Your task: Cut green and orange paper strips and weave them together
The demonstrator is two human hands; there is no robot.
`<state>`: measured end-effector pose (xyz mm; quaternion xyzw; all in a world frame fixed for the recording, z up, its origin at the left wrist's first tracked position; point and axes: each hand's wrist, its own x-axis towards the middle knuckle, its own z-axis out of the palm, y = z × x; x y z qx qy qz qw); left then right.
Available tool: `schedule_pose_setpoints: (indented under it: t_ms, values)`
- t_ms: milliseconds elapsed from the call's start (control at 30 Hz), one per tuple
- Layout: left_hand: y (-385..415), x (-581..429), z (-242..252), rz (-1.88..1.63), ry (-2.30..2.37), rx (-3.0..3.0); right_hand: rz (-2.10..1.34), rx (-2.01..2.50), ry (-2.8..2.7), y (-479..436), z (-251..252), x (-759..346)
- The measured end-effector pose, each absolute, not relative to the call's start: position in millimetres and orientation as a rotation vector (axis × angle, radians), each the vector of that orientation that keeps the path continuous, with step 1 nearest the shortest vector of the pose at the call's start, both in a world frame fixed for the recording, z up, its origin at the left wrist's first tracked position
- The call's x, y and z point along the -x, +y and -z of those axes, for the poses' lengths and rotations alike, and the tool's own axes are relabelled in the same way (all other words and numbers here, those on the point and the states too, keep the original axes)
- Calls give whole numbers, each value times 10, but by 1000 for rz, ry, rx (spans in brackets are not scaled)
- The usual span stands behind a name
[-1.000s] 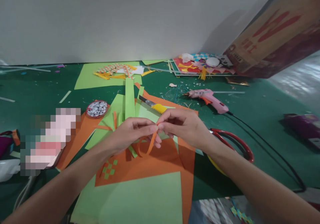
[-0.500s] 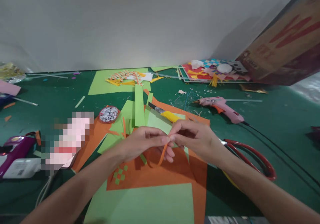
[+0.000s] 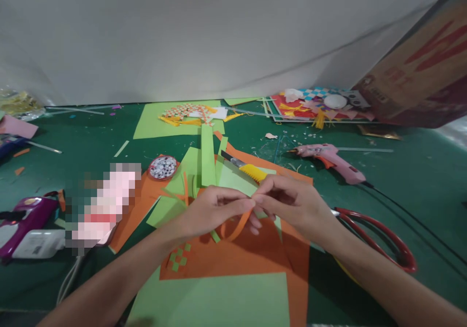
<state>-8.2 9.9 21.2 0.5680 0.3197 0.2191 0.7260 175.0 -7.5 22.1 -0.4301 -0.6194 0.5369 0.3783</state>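
Note:
My left hand (image 3: 219, 212) and my right hand (image 3: 288, 200) meet fingertip to fingertip over the orange paper (image 3: 233, 263). Both pinch an orange paper strip (image 3: 239, 227), which hangs down in a curve below the fingers. Its upper end is hidden between the fingertips. Just beyond my hands a yellow box cutter (image 3: 251, 171) lies on pale green paper, blade pointing to the upper left. A folded green paper strip (image 3: 208, 164) stretches away behind my left hand. Near my left wrist lies a small green-and-orange checkered weave (image 3: 179, 258).
A pink glue gun (image 3: 333, 160) with its cord and red-handled scissors (image 3: 379, 234) lie at right. On the left are a round case of googly eyes (image 3: 163, 167), a pixelated pink object (image 3: 109, 205) and a purple device (image 3: 31, 220). A brown bag (image 3: 419, 69) stands at the back right.
The view has shifted slightly, so things appear a little further right. The orange strip's loop below my fingers looks wider. Both hands keep their pinch.

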Motion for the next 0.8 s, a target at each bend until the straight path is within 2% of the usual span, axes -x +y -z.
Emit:
schedule_pose_setpoints:
  t_ms: [400, 800]
  values:
    - [53, 25, -208, -531, 863, -1341, -1290, 1232, -1492, -44, -197, -1773]
    - [71, 23, -181, -571, 880, -1281, -1296, 1153, -1202, -4, -178, -1799]
